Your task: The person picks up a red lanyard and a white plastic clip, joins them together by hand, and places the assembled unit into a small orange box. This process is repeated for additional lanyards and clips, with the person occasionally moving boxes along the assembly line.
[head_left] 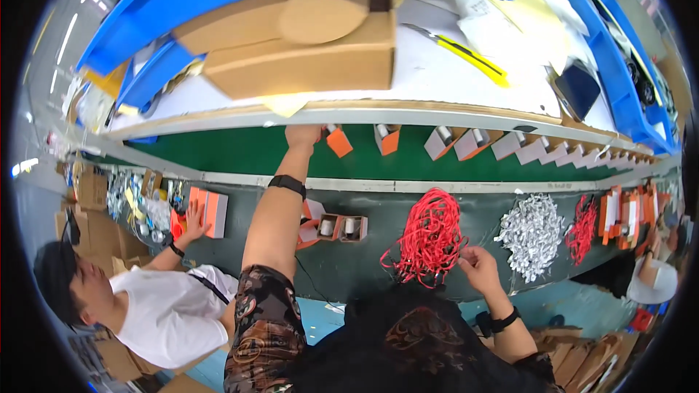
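My left arm stretches forward under the shelf, and my left hand (301, 137) is over the green conveyor belt (255, 156). Its fingers are mostly hidden by the shelf edge. Just right of it sits a small orange and white box (339, 142), tilted; whether the fingers touch it I cannot tell. My right hand (480, 269) is at the right edge of a pile of red cords (433, 236), thumb and fingers pinched together on an edge strand. Between my arms, open small boxes (352, 228) stand on the dark bench.
More boxes (470, 143) line the belt to the right. Silver packets (534, 236) and a second red cord pile (582, 229) lie right. Overhead, the shelf (422, 113) holds a carton (306, 58) and a yellow cutter (466, 57). A co-worker (167, 313) handles orange boxes (210, 211) at left.
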Demonstrator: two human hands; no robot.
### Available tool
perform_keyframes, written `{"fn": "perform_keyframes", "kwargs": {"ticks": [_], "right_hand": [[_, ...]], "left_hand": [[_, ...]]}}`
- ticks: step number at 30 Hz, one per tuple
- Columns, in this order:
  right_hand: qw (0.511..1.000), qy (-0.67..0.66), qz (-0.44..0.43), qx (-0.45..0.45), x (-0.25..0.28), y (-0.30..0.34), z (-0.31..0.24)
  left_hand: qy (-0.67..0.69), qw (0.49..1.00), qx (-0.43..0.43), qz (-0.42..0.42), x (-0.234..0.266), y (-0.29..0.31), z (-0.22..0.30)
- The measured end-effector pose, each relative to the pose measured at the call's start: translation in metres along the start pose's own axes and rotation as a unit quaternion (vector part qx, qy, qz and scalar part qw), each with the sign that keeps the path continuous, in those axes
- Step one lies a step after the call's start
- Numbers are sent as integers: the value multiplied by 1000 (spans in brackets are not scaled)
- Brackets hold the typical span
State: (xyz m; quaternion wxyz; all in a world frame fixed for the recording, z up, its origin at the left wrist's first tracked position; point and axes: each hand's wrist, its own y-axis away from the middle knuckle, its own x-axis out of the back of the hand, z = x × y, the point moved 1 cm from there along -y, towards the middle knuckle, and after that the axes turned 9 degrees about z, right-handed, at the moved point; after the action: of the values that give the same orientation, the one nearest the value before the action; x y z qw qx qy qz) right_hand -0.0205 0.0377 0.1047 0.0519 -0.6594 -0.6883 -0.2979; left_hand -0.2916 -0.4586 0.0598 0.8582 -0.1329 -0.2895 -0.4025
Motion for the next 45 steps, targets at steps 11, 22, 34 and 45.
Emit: {"fn": "perform_keyframes", "kwargs": {"ticks": [11,22,34,45], "right_hand": [[966,211,76,131,26,-1,22],[970,195,54,135,-39,-65,73],[944,324,-54,42,-115,-102,64],[959,-97,-205,171,56,30,-147]], "left_hand": [[-435,822,-360,-75,-26,-57,-24],[-243,949,60,-190,19,9,71],[-5,931,-285,-228,115,269,123],[253,857,-295,-338,73,344,99]]}}
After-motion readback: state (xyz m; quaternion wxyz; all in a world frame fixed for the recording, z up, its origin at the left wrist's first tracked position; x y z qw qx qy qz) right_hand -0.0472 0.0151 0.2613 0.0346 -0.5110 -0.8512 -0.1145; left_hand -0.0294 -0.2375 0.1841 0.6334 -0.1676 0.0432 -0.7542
